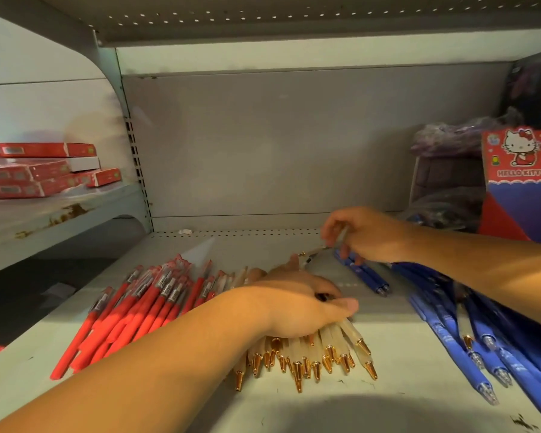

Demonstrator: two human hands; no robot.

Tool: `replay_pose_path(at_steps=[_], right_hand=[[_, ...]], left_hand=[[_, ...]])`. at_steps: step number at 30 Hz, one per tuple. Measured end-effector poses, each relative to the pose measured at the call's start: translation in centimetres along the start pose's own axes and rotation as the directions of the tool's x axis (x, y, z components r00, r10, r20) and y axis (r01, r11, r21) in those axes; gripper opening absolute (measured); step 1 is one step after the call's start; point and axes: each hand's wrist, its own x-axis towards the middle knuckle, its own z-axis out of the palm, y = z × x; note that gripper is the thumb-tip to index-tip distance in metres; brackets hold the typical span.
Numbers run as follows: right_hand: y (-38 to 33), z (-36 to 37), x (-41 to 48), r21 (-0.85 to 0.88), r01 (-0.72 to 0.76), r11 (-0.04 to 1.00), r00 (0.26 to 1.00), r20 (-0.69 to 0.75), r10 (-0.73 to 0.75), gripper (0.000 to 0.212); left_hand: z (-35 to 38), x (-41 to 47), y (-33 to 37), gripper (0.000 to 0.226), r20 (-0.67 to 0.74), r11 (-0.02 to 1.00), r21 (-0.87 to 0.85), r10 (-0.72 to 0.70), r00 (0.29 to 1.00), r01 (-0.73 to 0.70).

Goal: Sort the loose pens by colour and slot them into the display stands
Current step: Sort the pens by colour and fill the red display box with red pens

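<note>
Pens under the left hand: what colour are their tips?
Gold, on cream pens; seen best in the head view.

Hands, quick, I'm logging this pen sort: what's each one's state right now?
Left hand: open, lying flat on the cream pens.
Right hand: closed, pinching a single pale pen.
</note>
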Motion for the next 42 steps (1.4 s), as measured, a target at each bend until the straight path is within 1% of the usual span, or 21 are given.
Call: replay_pose_path(at_steps=[1,2,3,4,5,7,8,9,12,14,16,19,22,24,27,30,32,35,36,39,42], right_hand=[[0.5,0.2,1.1,-0.252,0.027,0.967,0.999,0.044,-0.017,0.053],[0.9,0.5,2.1,-0.469,0.074,0.880,0.996,0.086,-0.039,0.061],[1.2,0.9,2.9,-0.596,0.122,0.793,0.991,0.121,-0.061,0.066],[1.3,1.4,3.5,-0.651,0.146,0.745,0.986,0.154,-0.058,0.067],[1.4,1.8,4.0,-0.666,0.171,0.727,0.981,0.187,-0.060,0.063],[1.1,2.7,5.0,-0.639,0.202,0.742,0.971,0.230,-0.067,0.038],[1.2,3.1,5.4,-0.627,0.198,0.753,0.971,0.228,-0.065,0.027],[1.1,3.5,5.8,-0.634,0.198,0.747,0.973,0.217,-0.073,0.021],[1.5,4.2,6.5,-0.691,0.230,0.686,0.972,0.195,-0.131,0.018],[1.6,3.6,6.6,-0.747,0.238,0.621,0.971,0.185,-0.149,0.019],[1.5,2.1,6.4,-0.787,0.241,0.567,0.970,0.172,-0.174,0.016],[1.0,-0.8,5.2,-0.806,0.270,0.527,0.961,0.190,-0.202,0.016],[0.4,-3.3,2.7,-0.776,0.252,0.579,0.961,0.132,-0.242,0.019],[0.1,-4.3,0.9,-0.759,0.254,0.599,0.958,0.114,-0.262,0.020],[-0.5,-4.7,-2.0,-0.740,0.312,0.596,0.946,0.185,-0.266,0.022],[-1.0,-4.3,-5.0,-0.722,0.395,0.568,0.918,0.285,-0.275,0.025],[-1.6,-3.6,-6.8,-0.713,0.457,0.532,0.889,0.353,-0.291,0.025],[-2.7,-2.0,-8.6,-0.679,0.498,0.540,0.867,0.406,-0.289,0.025],[-3.0,-1.4,-9.0,-0.656,0.501,0.565,0.864,0.415,-0.285,0.025],[-3.4,-0.3,-10.1,-0.551,0.424,0.718,0.897,0.365,-0.249,0.022],[-3.0,-0.6,-10.8,-0.534,0.327,0.779,0.935,0.300,-0.187,0.021]], left_hand=[[0.1,0.0,0.1,0.052,-0.002,1.000,0.022,-0.009,1.000,0.009],[0.2,0.0,0.1,0.049,-0.008,0.999,0.043,-0.024,1.000,0.024],[0.2,0.1,0.2,0.046,-0.018,0.997,0.061,-0.037,0.999,0.038],[0.3,0.1,0.3,0.043,-0.033,0.997,0.069,-0.040,0.999,0.042],[0.4,0.2,0.4,0.040,-0.052,0.997,0.067,-0.033,0.998,0.036],[0.5,0.2,0.4,0.037,-0.090,0.999,0.051,0.010,0.996,-0.005],[0.6,0.2,0.4,0.037,-0.103,0.998,0.050,0.040,0.994,-0.035],[0.7,0.2,0.4,0.037,-0.108,0.996,0.054,0.070,0.992,-0.065],[0.8,0.2,0.4,0.037,-0.108,0.992,0.062,0.112,0.988,-0.106],[0.7,0.2,0.4,0.036,-0.104,0.991,0.071,0.121,0.987,-0.114],[0.4,-0.1,0.5,0.036,-0.072,0.988,0.059,0.145,0.987,-0.141],[0.1,-0.5,0.6,0.036,-0.021,0.982,0.043,0.184,0.983,-0.183],[0.0,-0.6,0.7,0.039,-0.010,0.983,0.077,0.168,0.986,-0.167],[0.2,-0.7,0.9,0.046,0.021,0.986,0.064,0.151,0.988,-0.152],[0.5,-1.0,1.0,0.055,0.051,0.989,0.080,0.117,0.992,-0.121],[0.2,-1.3,1.1,0.049,0.069,0.987,0.114,0.105,0.992,-0.113],[-0.1,-1.3,1.1,0.046,0.100,0.993,0.056,0.099,0.990,-0.105],[-0.4,-1.4,1.3,0.047,0.102,0.989,0.000,0.148,0.984,-0.149],[-0.4,-1.4,1.4,0.047,0.086,0.986,0.005,0.165,0.983,-0.166],[-0.3,-1.4,1.3,0.048,0.063,0.981,-0.009,0.192,0.979,-0.192],[0.0,-1.5,1.2,0.056,0.059,0.981,-0.056,0.190,0.980,-0.187]])
